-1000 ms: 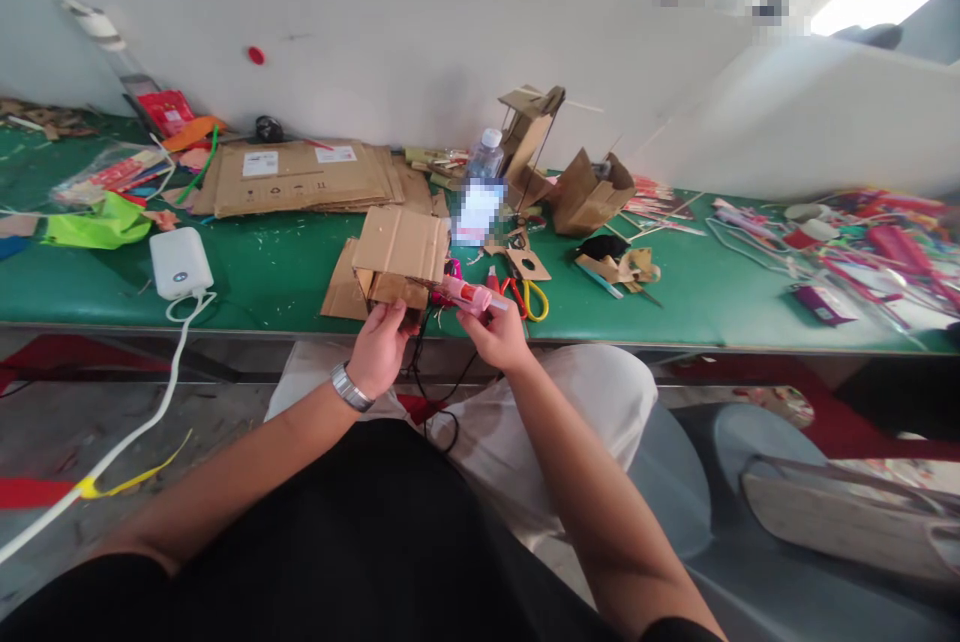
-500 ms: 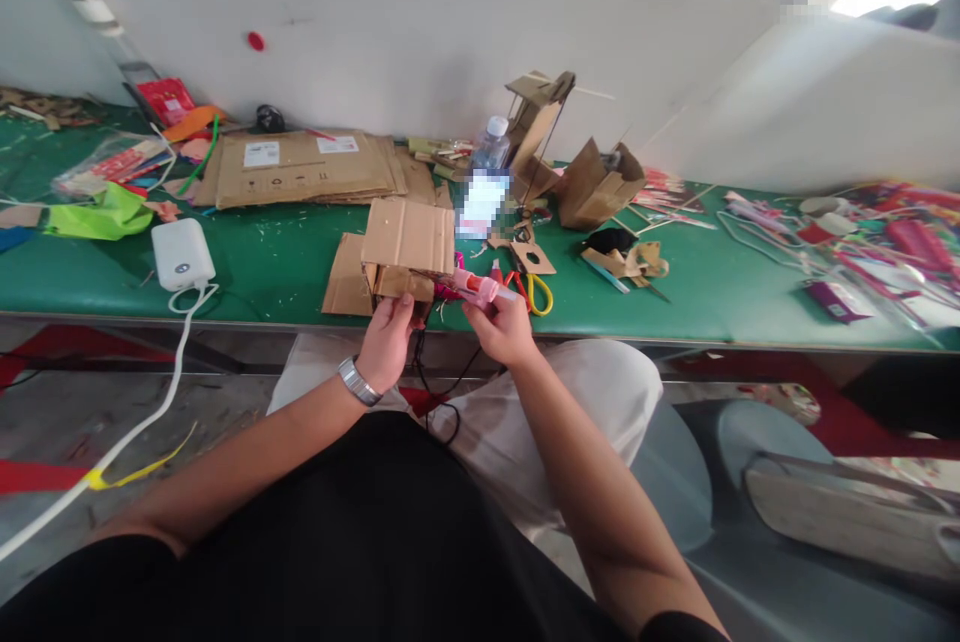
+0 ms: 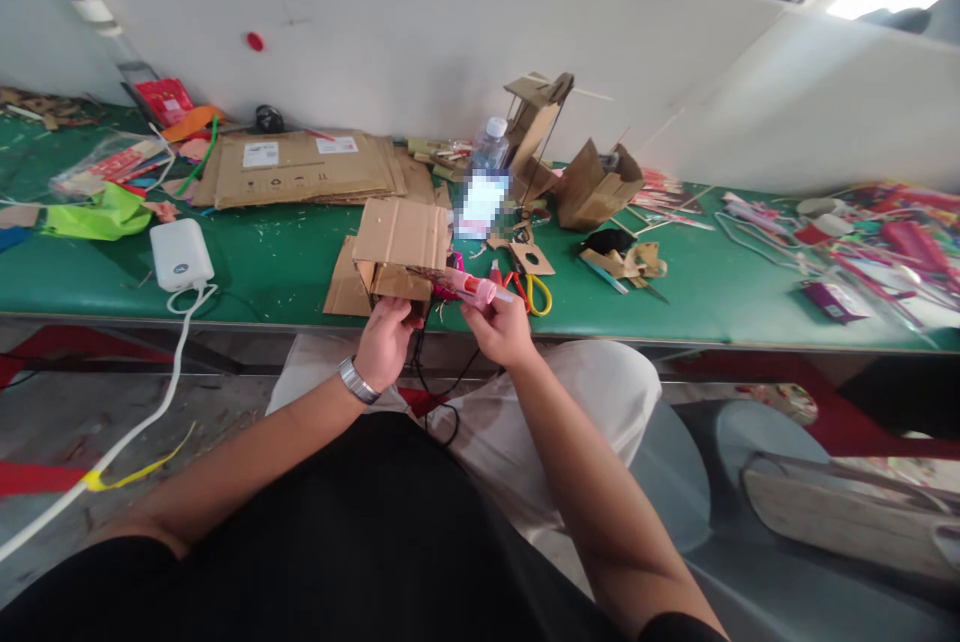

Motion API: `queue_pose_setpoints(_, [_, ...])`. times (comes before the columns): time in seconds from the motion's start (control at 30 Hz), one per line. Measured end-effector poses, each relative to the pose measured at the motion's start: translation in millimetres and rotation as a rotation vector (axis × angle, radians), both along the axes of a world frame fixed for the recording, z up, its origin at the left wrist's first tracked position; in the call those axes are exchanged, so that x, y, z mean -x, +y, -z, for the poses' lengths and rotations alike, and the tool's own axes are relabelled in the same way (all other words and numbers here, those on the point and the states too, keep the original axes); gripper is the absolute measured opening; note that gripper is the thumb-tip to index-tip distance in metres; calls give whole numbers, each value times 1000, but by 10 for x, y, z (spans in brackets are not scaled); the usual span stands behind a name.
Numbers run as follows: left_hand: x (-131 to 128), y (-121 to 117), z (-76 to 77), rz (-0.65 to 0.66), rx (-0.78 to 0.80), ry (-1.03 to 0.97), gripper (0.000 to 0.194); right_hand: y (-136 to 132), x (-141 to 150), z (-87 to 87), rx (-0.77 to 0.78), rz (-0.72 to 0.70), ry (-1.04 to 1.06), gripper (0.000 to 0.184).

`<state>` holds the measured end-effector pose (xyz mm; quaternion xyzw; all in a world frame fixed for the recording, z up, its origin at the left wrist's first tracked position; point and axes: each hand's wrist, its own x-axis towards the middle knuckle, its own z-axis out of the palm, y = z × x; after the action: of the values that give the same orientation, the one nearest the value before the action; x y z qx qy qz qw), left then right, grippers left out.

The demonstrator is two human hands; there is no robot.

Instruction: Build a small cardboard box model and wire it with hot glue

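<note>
My left hand, with a metal watch at its wrist, grips the lower front edge of a small folded cardboard box. The box is tilted, its open side towards me; some of my fingertips are hidden inside it. In my right hand is a pink hot glue gun, its front end against the box's right lower edge and a pale translucent stick at its back. A flat cardboard piece lies left of the box. Just right of the glue gun are scissors with yellow and red handles.
A phone leans on a water bottle behind the box. Flattened cartons lie at the back left. A white power bank with a cable sits left. Cardboard constructions stand at the back; coloured scraps cover the right end.
The box has shifted slightly left and tilted, and the glue gun's front end has followed it left along its lower edge. My left fingers have moved slightly further under the box.
</note>
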<state>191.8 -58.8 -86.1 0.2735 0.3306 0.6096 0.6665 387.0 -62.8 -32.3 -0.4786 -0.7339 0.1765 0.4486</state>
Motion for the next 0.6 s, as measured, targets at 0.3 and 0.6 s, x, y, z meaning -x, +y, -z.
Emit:
queue_pose_setpoints(0.3, [-54,13,-59,-6,20,-149,25,8,-7,25,-19,-6,-18,18])
queue_pose_setpoints(0.6, [-37,3,-37,-4,62,-136,29,4,-5,8,-19,1,-32,15])
